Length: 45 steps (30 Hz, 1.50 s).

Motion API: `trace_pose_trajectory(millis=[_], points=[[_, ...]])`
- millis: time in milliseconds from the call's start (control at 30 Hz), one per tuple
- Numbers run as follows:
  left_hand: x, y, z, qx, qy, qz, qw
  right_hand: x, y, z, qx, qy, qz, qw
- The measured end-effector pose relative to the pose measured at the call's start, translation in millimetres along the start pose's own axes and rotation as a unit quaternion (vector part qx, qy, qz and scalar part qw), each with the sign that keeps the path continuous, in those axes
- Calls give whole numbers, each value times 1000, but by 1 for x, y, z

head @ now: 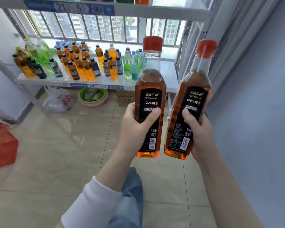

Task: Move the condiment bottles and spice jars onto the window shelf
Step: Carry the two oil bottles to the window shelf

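Hidden parts: the fingers of the left hand lie behind its bottle. Only two fingertips of the right hand show past its bottle's edge. The lower label print on both bottles is too small to read.
Cut off: the upper shelf above the window shelf shows only its front rail and some bottle bases. The red crate, far left of the window shelf, is cropped by the frame edge.
Blurred: the shelf bottles crowding the window shelf's left and middle are smeared, so brands cannot be told.
Left bottle: clear, square-shouldered plastic with a red cap, a black label and amber liquid up to the shoulder. It is held near upright in front of the window shelf's right end, off its surface.
Right bottle: same type, top tilted rightward, just right of the left bottle and in front of the shelf's right corner.
Left hand grip: thumb pressed across the label front, palm wrapped round the bottle's side.
Right hand grip: thumb on the label front, fingers curled round the back.
Window shelf: flat pale board on a grey metal frame, bare at its right end.
Below the shelf: green plastic basin, cardboard box, crumpled plastic bag, all on glossy beige tiles.
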<state>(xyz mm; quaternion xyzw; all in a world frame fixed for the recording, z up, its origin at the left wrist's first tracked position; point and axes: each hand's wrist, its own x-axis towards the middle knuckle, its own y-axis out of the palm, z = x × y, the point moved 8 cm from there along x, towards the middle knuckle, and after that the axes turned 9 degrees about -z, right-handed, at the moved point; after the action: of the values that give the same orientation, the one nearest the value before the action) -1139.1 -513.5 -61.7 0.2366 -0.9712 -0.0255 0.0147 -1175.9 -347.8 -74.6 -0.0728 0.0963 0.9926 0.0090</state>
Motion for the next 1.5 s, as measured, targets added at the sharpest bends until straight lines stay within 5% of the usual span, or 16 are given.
trace_pose_trajectory(millis=[433,800,1500], points=[[247,68,-8,-6,-18,29,999,239,63,45,-7,-6,-21,1000],[355,146,6,8,-45,-10,999,384,53,67,-39,8,22,999],[530,156,-50,-3,13,-53,999,567,139,152,-39,-68,76,994]])
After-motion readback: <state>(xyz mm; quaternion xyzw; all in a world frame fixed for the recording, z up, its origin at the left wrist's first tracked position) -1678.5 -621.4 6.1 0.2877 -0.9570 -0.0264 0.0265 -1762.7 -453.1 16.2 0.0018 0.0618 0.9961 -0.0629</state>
